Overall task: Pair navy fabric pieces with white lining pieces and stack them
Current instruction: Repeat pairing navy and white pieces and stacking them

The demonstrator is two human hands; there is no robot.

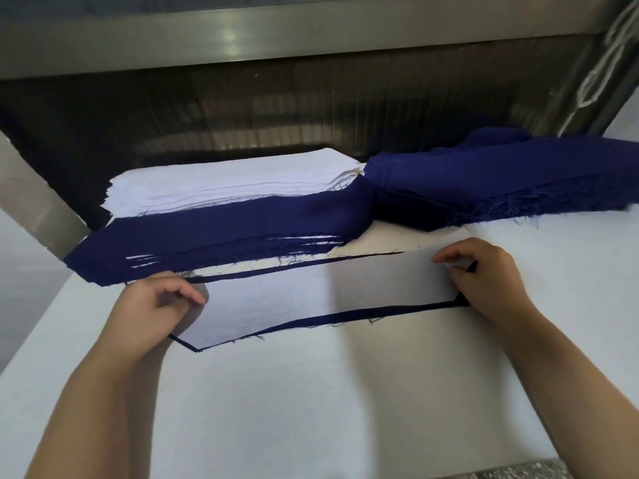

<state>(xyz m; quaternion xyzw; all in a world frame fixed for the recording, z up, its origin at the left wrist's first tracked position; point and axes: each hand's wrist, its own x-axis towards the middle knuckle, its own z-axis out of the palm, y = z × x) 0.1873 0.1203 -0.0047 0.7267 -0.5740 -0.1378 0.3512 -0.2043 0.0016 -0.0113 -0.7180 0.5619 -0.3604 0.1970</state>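
A white lining piece lies on a navy fabric piece in the middle of the table; only the navy's thin edges show around it. My left hand pinches the pair's left end with curled fingers. My right hand pinches its right end. Behind them sits a stack of paired pieces with navy on top and white layers showing at its edges. A pile of white lining stands at the back, and a heap of navy pieces lies at the back right.
The white table spreads wide in front of the pair. A dark ribbed wall and a metal ledge close off the back. A grey post slants at the left. A white cord hangs at the upper right.
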